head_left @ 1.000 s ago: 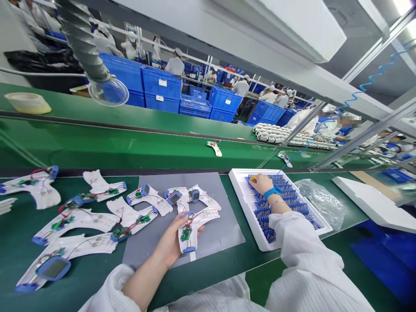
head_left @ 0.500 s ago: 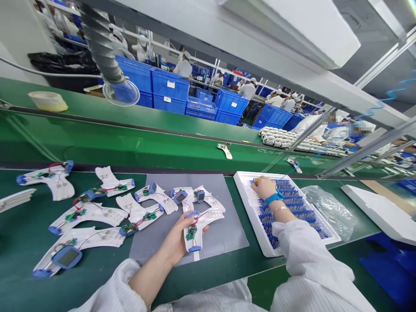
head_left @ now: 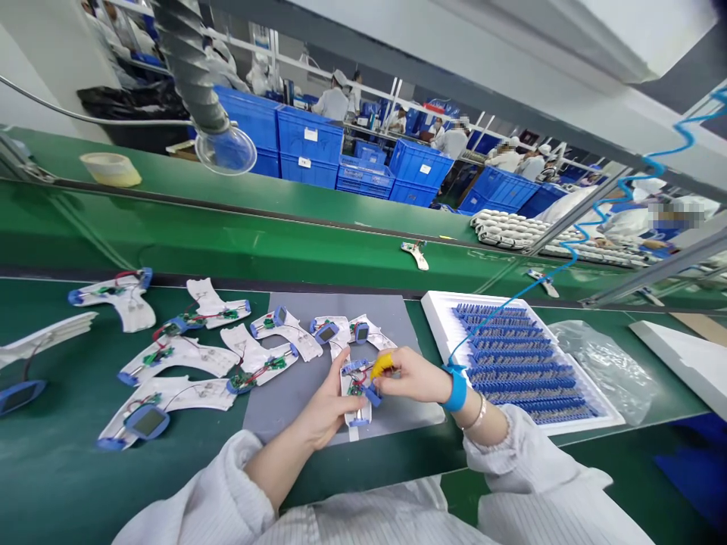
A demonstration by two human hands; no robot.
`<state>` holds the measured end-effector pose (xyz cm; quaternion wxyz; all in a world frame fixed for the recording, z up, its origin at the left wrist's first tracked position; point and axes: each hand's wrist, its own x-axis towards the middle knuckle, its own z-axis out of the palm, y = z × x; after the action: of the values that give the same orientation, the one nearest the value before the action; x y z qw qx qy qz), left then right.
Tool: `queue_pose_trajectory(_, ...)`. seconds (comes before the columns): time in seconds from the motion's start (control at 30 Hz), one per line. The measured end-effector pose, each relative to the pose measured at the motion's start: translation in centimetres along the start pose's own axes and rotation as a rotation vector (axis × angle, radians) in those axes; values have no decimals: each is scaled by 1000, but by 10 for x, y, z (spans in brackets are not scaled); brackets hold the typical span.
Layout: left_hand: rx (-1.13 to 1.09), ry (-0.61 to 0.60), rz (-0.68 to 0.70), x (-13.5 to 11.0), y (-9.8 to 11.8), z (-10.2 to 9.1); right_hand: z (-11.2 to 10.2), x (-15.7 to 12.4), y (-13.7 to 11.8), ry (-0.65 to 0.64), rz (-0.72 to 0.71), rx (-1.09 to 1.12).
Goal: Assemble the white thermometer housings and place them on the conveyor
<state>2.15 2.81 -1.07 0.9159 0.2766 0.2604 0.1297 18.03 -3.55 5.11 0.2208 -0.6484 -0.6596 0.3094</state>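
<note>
My left hand (head_left: 325, 409) is closed round a white curved plastic shell (head_left: 357, 412), which carries a green circuit board, red wires and blue end pieces. It looks like half of a handheld thermometer's housing. My right hand (head_left: 417, 376), with yellow finger covers and a blue wrist strap (head_left: 456, 388), pinches a small blue part (head_left: 373, 395) against the shell's right side. My fingers partly hide that part. Both hands meet over a grey mat (head_left: 397, 424). To the right, a white foam tray (head_left: 440, 318) holds rows of similar small blue parts (head_left: 511, 352).
Several wired white shells (head_left: 187, 356) lie left and behind, some with small displays. A clear plastic bag (head_left: 607, 363) and a white foam lid (head_left: 681, 363) lie right. Beyond the bench runs a green conveyor (head_left: 318, 253). A blue coiled cord (head_left: 522, 291) reaches the wrist strap.
My right hand has left the foam tray and come to the shell with a small blue part. My left hand still holds the shell, now turned more upright. The camera view has shifted slightly.
</note>
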Motion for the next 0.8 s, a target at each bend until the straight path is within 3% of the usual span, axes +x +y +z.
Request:
queue_pose_trajectory(0.2, 12, 3, 41, 1, -3, -1, -3, -1, 4, -63, -61, -14)
queue_pose_trajectory(0.57, 44, 31, 221, 8, -9, -6, 3, -2, 0, 72, -34, -139)
queue_pose_trajectory(0.8, -29, 110, 237, 8, -7, -6, 21, -9, -6, 133, 93, -261)
